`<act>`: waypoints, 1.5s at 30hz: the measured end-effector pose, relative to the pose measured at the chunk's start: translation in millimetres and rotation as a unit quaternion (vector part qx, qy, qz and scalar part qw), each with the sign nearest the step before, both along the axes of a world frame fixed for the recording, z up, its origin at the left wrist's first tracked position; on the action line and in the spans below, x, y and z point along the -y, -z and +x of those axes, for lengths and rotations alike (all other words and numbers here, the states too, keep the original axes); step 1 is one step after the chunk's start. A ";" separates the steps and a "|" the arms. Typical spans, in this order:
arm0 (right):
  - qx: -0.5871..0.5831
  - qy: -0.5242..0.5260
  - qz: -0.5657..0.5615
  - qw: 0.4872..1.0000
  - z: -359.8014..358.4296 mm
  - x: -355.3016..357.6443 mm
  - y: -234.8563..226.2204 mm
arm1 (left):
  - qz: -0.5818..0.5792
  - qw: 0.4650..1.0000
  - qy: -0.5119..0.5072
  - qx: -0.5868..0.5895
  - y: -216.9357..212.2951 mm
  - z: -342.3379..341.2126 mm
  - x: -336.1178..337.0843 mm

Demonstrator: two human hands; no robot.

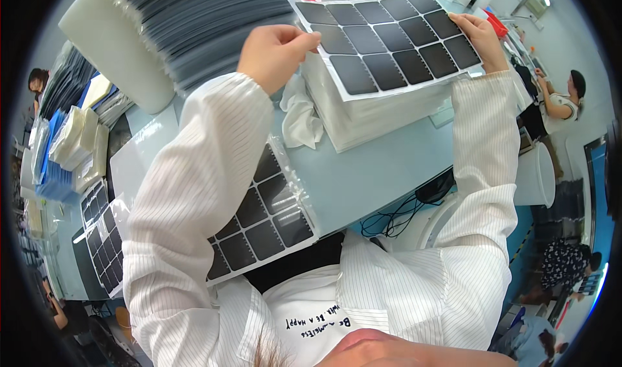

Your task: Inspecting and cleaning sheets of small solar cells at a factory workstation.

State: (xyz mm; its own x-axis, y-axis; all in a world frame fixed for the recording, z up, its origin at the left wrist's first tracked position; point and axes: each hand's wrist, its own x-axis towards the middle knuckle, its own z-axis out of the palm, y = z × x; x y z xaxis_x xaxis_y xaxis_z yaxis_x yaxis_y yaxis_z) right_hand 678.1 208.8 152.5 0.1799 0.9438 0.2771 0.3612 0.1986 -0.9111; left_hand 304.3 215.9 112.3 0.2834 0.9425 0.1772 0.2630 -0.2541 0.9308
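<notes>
Over white stack [389, 115], left hand [275, 53] and right hand [483, 40] pinch edges of black-squared sheet [392, 40]; dark lettering [316, 329] on shirt [301, 297].

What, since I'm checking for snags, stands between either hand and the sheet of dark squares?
Nothing visible: the left hand pinches the left edge of the sheet, and the right hand holds its right edge. The crumpled white cloth lies beside the white stack, not between.

Black-squared sheet [392, 42], smooth, faintly glossy.
</notes>
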 end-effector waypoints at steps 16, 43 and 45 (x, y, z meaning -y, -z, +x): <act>0.147 0.028 -0.065 0.987 36.6 -24.9 28.9 | 0.081 0.970 0.062 -0.222 63.2 -71.7 36.0; 0.032 -0.138 -0.010 0.990 -293.9 65.7 138.9 | 0.391 0.907 0.029 -0.150 106.5 -108.8 68.2; 0.034 -0.186 -0.164 0.968 -295.7 53.6 147.4 | 0.404 0.903 0.018 -0.144 103.0 -109.1 68.1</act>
